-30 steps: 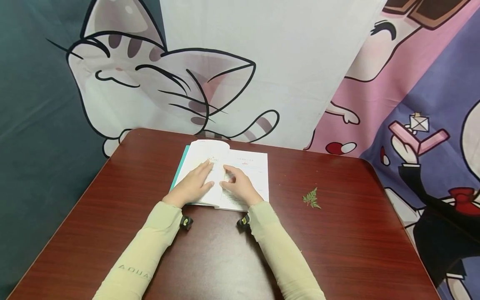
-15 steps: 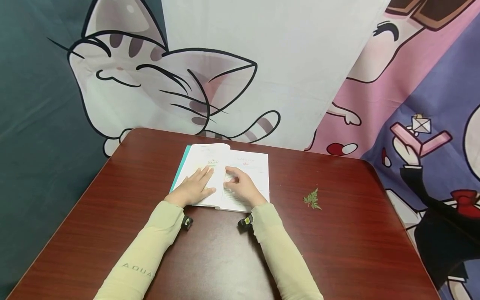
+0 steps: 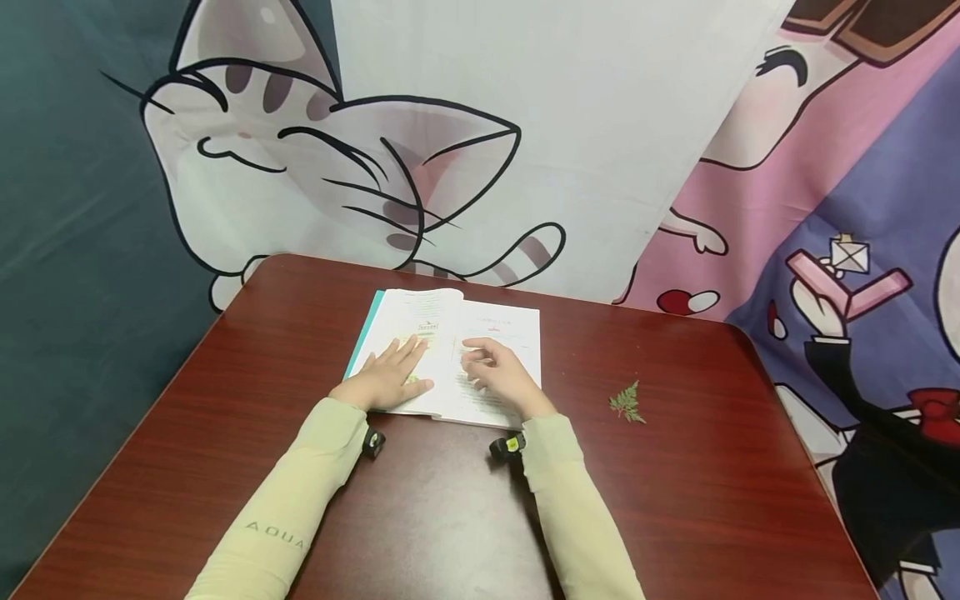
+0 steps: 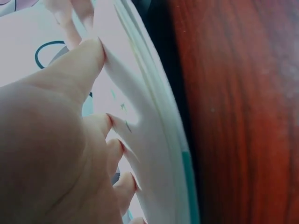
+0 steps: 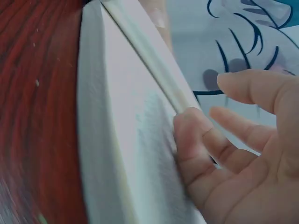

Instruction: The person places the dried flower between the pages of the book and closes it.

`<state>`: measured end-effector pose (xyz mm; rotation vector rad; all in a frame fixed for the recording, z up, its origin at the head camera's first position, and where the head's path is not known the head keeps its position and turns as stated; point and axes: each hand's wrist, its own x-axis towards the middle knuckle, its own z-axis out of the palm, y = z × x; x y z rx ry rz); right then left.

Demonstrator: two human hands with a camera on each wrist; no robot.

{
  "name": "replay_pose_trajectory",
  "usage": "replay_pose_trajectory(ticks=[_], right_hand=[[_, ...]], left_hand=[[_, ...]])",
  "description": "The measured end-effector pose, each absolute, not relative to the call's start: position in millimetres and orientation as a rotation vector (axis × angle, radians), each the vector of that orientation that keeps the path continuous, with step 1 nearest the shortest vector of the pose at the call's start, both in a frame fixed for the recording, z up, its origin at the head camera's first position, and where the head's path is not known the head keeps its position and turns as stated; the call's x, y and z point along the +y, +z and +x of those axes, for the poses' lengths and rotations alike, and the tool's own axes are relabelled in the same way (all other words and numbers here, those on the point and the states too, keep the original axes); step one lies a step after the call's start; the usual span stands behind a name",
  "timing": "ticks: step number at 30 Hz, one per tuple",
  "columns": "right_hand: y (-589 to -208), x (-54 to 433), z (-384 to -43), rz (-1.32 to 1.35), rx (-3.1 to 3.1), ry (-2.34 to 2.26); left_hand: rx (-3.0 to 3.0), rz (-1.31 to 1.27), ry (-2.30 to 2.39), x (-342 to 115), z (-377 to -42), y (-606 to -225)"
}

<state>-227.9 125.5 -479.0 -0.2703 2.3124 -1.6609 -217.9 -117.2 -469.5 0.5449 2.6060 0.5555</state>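
Note:
An open book [image 3: 504, 327] with a teal cover edge lies near the far side of the table. My left hand [image 3: 384, 375] rests on its left page, fingers spread. In the left wrist view, that hand's fingertips press the page [image 4: 154, 149]. Over the right page is my right hand [image 3: 504, 377], its fingers loosely bent and nothing held. The right wrist view has this right hand [image 5: 238, 154] with thumb and fingers apart, some fingertips at the book's centre fold [image 5: 175, 95].
A small green fern-like leaf [image 3: 627, 403] lies on the dark red table [image 3: 697, 483] to the right of the book. Behind the table hangs a cloth backdrop [image 3: 600, 125] with cartoon figures. Each wrist wears a small black camera.
My right hand has moved right, away from the book's centre fold, its fingers loosening. My left hand has slid slightly down the left page, which now lies flatter, showing more print.

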Motion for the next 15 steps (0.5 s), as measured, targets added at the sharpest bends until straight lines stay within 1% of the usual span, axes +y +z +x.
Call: replay_pose_trajectory(ticks=[6,12,15], right_hand=[[-462.6,149.4,-219.0,-0.278,2.508,-1.589],[-448.3,186.0,-210.7,-0.327,2.770,-1.483],[-444.0,206.1,-206.2,-0.298,2.847,-1.452]], left_hand=[[2.610,0.549,0.594,-117.0,-214.6,-466.8],[2.605,0.536,0.586,-118.5,-214.4,-466.3],[2.599,0.537,0.582,-118.4,-214.8,-467.3]])
